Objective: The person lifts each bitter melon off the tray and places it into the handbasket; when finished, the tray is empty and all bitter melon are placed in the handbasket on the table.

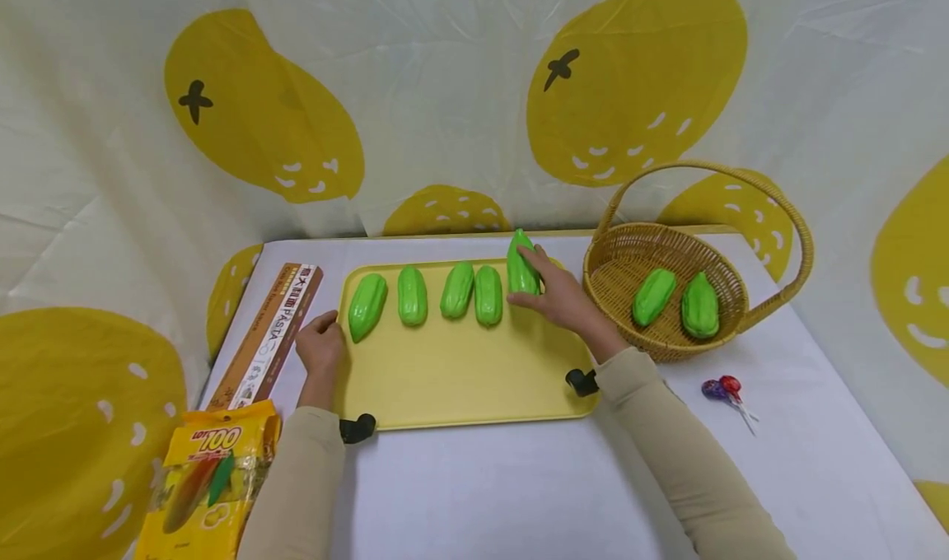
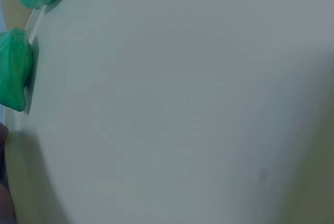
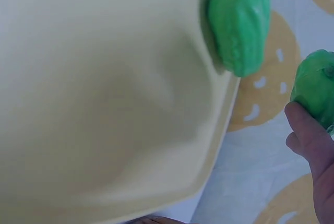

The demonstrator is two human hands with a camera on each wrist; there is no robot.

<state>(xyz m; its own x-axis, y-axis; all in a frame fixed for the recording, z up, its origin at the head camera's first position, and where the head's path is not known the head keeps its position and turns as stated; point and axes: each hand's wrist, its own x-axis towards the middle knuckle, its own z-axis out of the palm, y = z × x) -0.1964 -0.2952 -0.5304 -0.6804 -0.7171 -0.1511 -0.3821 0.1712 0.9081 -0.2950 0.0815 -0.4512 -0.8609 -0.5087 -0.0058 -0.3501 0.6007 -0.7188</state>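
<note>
A green vegetable [image 1: 521,268] is grasped between the thumb and fingers of the right hand [image 1: 554,295], and is held by the far edge of the yellow tray [image 1: 460,379], towards its far right corner. The left hand [image 1: 320,347] is placed at the tray's left edge with its fingers bent; whether the rim is gripped cannot be told. Along the tray's far edge four more vegetables [image 1: 412,295] are lined up, the two rightmost set close together. To the tray's right, towards the far right corner of the desk [image 1: 474,502], two vegetables [image 1: 654,296] are contained in a wicker basket [image 1: 722,276]. Two lollipops [image 1: 730,385] are laid nearer the desk's right edge. By its left edge a long box [image 1: 267,338] is placed, with a yellow bag [image 1: 211,482] at its near end.
</note>
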